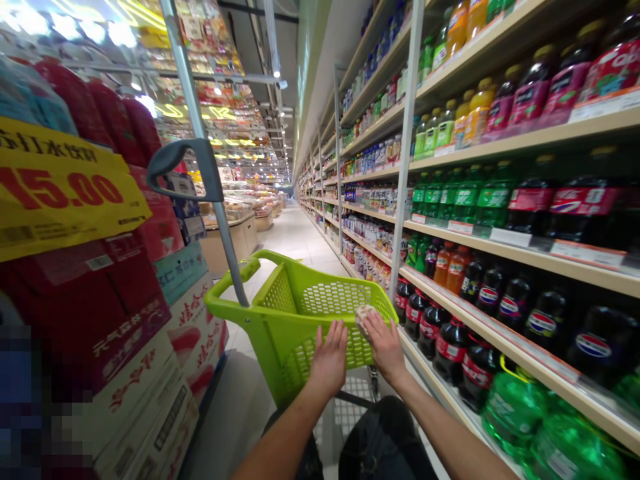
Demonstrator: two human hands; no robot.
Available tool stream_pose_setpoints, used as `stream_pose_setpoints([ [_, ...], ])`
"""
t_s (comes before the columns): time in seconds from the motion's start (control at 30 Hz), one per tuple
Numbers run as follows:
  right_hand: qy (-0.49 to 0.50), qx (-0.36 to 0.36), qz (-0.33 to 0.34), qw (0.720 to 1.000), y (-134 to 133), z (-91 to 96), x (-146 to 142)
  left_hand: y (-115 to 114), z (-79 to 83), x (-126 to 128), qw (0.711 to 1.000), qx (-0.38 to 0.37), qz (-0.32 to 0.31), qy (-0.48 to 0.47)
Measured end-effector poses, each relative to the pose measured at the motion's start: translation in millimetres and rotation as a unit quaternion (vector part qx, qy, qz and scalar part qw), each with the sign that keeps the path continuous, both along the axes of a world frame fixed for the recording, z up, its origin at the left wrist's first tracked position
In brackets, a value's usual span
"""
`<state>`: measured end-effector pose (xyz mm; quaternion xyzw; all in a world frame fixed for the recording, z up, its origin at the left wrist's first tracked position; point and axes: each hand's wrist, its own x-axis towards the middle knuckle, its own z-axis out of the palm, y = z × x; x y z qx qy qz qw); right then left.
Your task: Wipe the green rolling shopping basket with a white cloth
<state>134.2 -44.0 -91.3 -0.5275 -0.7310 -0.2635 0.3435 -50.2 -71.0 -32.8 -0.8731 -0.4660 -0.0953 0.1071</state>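
Observation:
A lime-green plastic shopping cart [280,300] with perforated basket sides stands directly before me. My left hand [330,357] lies against the cart's near side, fingers stretched out together, with nothing visible in it. Beside it, my right hand [384,343] presses a crumpled whitish cloth [365,316] onto the basket's rim near the right corner. Part of the cloth is hidden under the fingers.
Shelves [500,247] of soda bottles run close along the right. At left, stacked drink cartons [190,333] stand below a yellow price sign [65,187]. A metal pole [227,247] with a grey handle [200,170] rises by the cart. An aisle floor [290,230] stretches ahead.

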Motion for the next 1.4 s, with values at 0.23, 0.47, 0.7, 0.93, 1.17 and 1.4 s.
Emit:
stream_pose_setpoints([
  [0.23,-0.021,-0.085,-0.005,0.996,-10.3,-28.9,18.4,-0.5,1.2,14.1,0.998,-0.055,-0.026,-0.02],
  [0.47,0.021,-0.031,-0.076,0.996,-9.3,-13.7,46.2,-5.3,5.8,35.9,0.997,-0.053,-0.052,0.004],
  [0.7,0.014,-0.084,-0.078,0.993,-27.4,-43.6,67.3,-9.4,4.4,45.7,0.995,-0.05,-0.084,0.016],
  [0.93,0.041,-0.06,-0.102,0.992,-14.3,-7.0,67.8,-6.8,5.2,45.8,0.996,-0.042,-0.072,0.033],
  [1.17,0.061,-0.076,-0.103,0.99,-12.1,-15.9,69.7,23.0,28.5,-3.9,0.998,-0.01,0.057,0.026],
  [1.4,0.148,-0.144,-0.133,0.969,20.7,29.1,52.5,34.8,33.1,-58.4,0.985,-0.001,0.169,0.035],
])
